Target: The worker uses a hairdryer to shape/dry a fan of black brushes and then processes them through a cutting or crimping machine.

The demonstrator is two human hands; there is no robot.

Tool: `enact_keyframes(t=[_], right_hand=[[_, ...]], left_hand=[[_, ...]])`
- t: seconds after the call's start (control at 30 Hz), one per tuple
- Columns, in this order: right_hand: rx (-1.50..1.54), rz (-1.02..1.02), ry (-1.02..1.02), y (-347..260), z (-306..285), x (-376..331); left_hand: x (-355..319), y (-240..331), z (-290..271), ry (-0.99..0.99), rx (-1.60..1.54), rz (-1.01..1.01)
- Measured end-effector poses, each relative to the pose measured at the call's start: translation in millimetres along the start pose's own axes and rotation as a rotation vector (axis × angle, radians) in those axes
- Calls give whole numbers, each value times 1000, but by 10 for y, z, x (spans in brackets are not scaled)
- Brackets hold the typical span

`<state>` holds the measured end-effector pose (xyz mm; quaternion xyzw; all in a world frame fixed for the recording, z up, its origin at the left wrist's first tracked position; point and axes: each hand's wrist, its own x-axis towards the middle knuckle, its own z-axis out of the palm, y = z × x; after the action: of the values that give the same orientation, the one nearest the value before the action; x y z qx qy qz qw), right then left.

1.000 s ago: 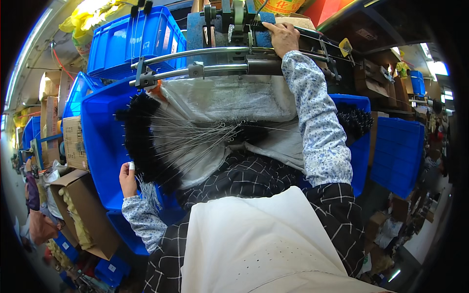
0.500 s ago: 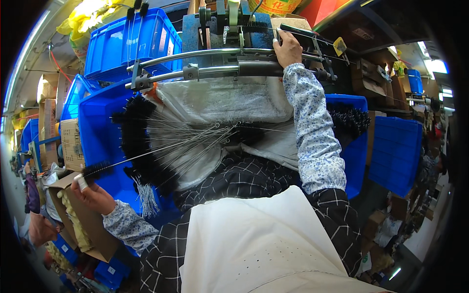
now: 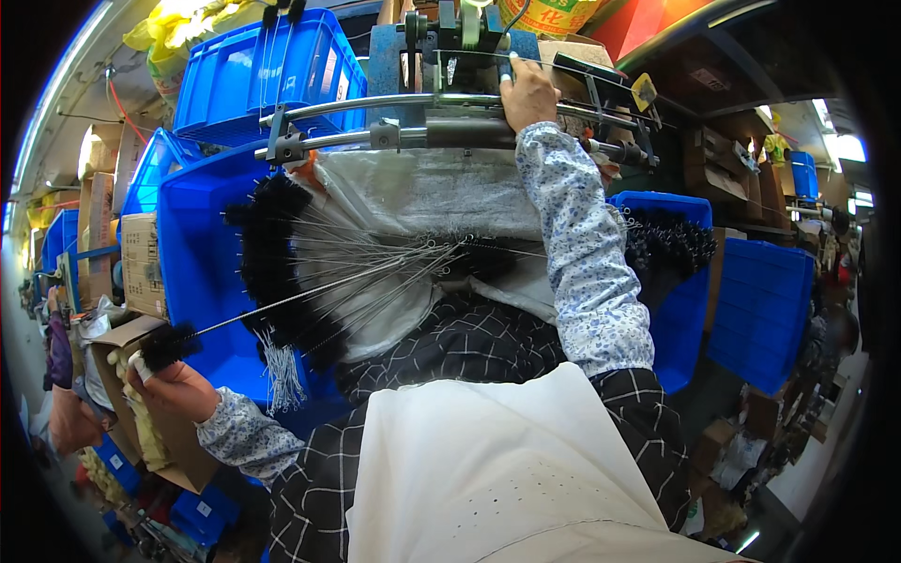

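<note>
A wire-handled brush with black bristles is pinched at its bristled end by my closed left hand, out at the left. Its twisted wire stem runs right across the bundle of black wire brushes fanned over my lap. White covers wrap some of my fingertips. My right hand is closed around a dark upright handle on the machine's sliding carriage, above the steel rails. A dark sleeve sits on the lower rail, just below that hand. My fingers hide part of the handle.
Blue bins flank my lap; the right one holds more black brushes. A blue crate stands beside the machine. An open carton sits close to my left hand. Another person's arm shows far left.
My right hand, the handle and the dark sleeve have slid left along the rails. The left hand and its brush have shifted slightly left. The whole view has turned a little.
</note>
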<state>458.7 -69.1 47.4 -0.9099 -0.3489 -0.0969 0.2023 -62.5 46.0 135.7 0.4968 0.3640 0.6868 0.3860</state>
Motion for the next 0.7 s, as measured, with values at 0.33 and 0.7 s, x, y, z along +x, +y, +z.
enact_keyframes(t=[0.33,0.7], right_hand=[[-30,-53,10,-227,71,-30],[32,-26,-85,738,-66,153]], left_hand=[[-231,-103,490,-61,-98,-73],[-236,-106,454,-74,-39,-77]])
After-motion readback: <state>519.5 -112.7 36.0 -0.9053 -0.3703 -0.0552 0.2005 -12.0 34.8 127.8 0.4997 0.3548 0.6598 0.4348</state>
